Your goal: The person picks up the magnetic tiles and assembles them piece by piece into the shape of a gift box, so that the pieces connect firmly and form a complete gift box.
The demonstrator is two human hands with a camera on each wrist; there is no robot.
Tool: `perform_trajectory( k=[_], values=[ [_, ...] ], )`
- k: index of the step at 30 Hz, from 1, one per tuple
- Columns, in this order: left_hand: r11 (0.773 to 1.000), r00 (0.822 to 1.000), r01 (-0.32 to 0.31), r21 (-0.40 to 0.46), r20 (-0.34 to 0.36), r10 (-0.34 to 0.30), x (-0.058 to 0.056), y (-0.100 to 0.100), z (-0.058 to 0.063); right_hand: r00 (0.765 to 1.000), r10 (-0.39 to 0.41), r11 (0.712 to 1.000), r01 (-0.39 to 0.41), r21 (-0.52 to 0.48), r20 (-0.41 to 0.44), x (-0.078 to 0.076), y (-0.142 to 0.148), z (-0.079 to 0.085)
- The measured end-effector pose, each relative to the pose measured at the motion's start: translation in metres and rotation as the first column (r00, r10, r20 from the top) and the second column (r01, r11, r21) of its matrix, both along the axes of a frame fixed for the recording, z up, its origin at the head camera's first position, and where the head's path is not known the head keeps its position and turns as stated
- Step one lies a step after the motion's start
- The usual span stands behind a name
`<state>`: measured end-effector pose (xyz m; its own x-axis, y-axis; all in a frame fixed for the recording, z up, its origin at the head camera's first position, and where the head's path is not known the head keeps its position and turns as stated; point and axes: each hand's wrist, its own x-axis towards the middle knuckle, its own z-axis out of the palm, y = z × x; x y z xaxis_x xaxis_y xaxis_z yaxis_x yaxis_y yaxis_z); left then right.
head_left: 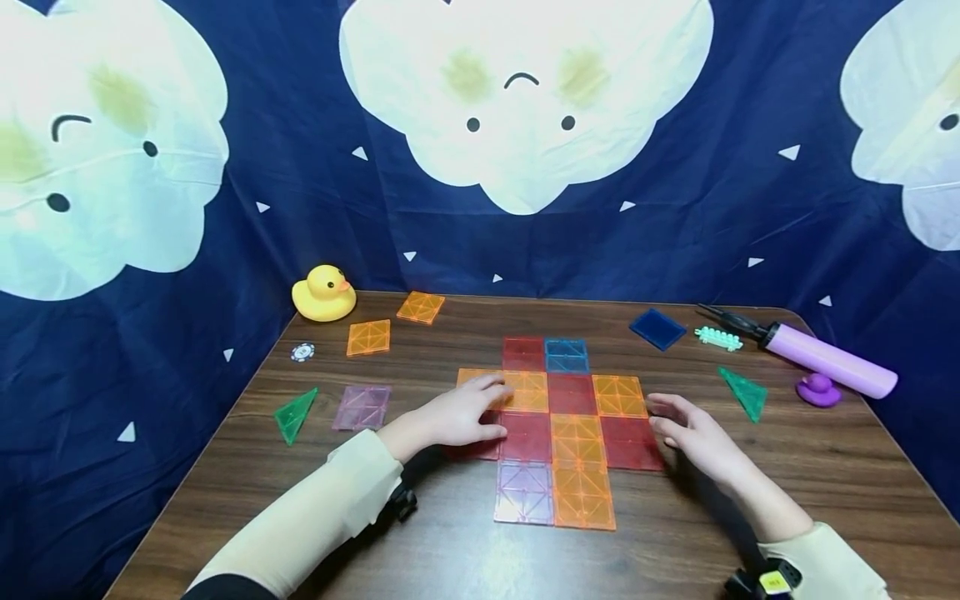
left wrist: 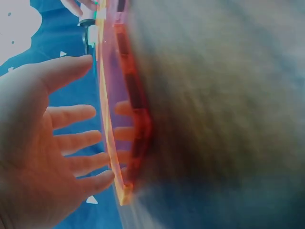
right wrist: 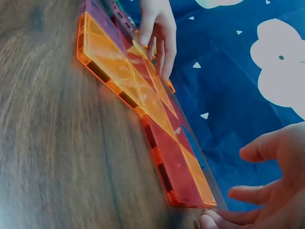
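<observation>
The flat patchwork of translucent tiles (head_left: pixel 573 394) lies on the table (head_left: pixel 420 550), between the hands. The left hand (head_left: pixel 459 414), fingers relaxed and grasping nothing, is over the patchwork's left part; the right hand (head_left: pixel 697 437), loosely curved and empty, is just beside its right edge; contact is unclear.

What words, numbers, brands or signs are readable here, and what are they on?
None can be read with certainty.
Yellow label on the black device at lower right: dark marks, too small to read.
Blue-and-white chip: any marking is too small to read.
Coloured tiles: no lettering visible.
</observation>
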<state>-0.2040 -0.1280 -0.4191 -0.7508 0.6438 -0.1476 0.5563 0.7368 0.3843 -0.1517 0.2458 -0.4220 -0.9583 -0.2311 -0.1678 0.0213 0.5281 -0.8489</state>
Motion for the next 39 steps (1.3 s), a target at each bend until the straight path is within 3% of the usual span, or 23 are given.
perform_trajectory(
  k=[5,11,19,26,32,39],
  values=[
    [0.998,0.998,0.063,-0.024,-0.013,-0.063,0.008,0.001,-0.001,0.996,-0.04,0.996,0.047,-0.08,0.084,-0.006,-0.005,-0.002],
    [0.983,0.987,0.156,-0.093,-0.021,-0.158,0.019,0.017,-0.003,0.983,-0.073,0.977,0.104,-0.186,0.167,-0.008,-0.01,0.001],
    [0.978,0.985,0.166,-0.125,-0.02,-0.17,0.02,0.023,-0.005,0.956,-0.095,0.918,0.192,-0.347,0.279,-0.008,-0.014,0.005],
    [0.976,0.983,0.18,-0.126,-0.02,-0.184,0.017,0.022,-0.006,0.969,-0.159,0.886,0.224,-0.407,0.188,-0.006,-0.017,0.004],
    [0.975,0.983,0.178,-0.131,-0.023,-0.183,0.017,0.022,-0.003,0.984,-0.169,0.895,0.178,-0.409,0.059,-0.008,-0.025,0.005],
    [0.974,0.983,0.178,-0.137,-0.03,-0.184,0.018,0.023,-0.004,0.987,-0.159,0.903,0.154,-0.402,0.021,-0.012,-0.039,0.005]
  ],
)
